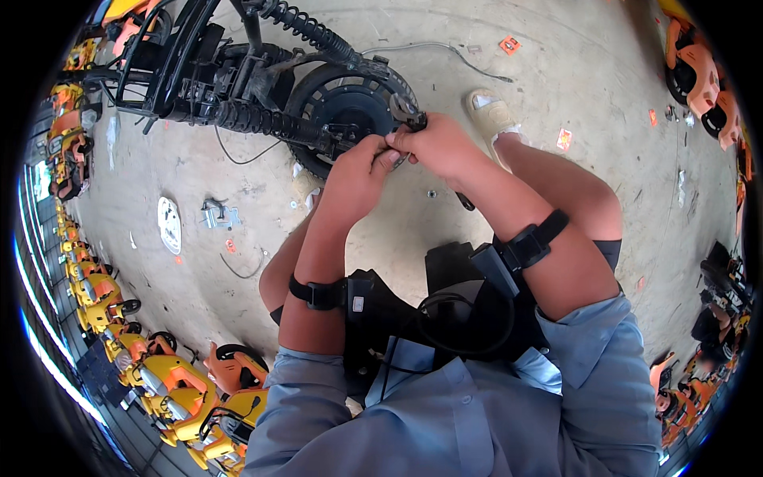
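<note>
My right hand point(435, 145) is closed around an adjustable wrench point(407, 110), whose jaw end sticks up past the fingers. Its thumb and fingertips meet those of my left hand point(359, 176), which is pinched closed; whatever lies between those fingertips is too small to make out. Both hands are beside the axle of a black spoked wheel point(308, 103) on a stripped-down scooter frame point(171, 75). A coil shock absorber point(262, 119) runs toward the wheel hub near my left hand, and a second shock absorber point(306, 30) is on the wheel's far side.
On the concrete floor lie a small nut or washer point(431, 194), a metal bracket point(221, 213), a white oval plate point(168, 225) and a cable point(445, 46). Yellow scooters point(171, 389) line the left; orange ones point(701, 79) stand right. Another person point(713, 330) is low at the far right.
</note>
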A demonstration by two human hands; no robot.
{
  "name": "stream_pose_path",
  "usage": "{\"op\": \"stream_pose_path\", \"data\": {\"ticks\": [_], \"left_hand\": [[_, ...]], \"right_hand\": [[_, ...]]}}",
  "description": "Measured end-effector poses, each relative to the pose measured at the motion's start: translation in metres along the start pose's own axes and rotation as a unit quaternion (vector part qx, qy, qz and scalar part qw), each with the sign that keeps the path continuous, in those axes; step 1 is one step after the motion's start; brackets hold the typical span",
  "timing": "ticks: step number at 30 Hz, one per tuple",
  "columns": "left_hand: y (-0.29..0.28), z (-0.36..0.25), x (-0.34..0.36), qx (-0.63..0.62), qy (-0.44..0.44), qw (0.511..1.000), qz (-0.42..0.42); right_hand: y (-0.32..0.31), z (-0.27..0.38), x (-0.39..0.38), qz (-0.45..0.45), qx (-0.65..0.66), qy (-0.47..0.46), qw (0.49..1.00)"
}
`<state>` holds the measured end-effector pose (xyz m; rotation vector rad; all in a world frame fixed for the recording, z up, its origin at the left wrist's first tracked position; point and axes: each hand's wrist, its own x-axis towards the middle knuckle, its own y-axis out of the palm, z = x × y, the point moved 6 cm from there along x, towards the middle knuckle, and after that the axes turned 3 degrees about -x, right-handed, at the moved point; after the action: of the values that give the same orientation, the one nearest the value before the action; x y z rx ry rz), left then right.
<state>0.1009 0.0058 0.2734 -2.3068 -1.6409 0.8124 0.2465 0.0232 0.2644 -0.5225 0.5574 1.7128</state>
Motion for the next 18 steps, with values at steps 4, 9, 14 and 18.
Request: {"op": "stream_pose_path", "data": {"ticks": [4,9,14,18], "left_hand": [[-0.014,0.004,-0.007,-0.003,-0.056,0.997,-0.052],[-0.056,0.011,-0.015,-0.120,-0.021,0.979,-0.165],[-0.041,-0.004,-0.004,-0.241,-0.010,0.955,-0.174],[-0.044,0.001,0.003,-0.343,-0.007,0.916,-0.210]], "right_hand": [[-0.025,0.014,0.001,-0.084,-0.005,-0.038,0.996],[-0.062,0.063,-0.019,-0.135,0.141,-0.096,0.976],[-0.064,0.045,-0.010,-0.138,0.164,-0.046,0.976],[-0.028,0.033,-0.008,-0.069,0.095,-0.031,0.993]]}}
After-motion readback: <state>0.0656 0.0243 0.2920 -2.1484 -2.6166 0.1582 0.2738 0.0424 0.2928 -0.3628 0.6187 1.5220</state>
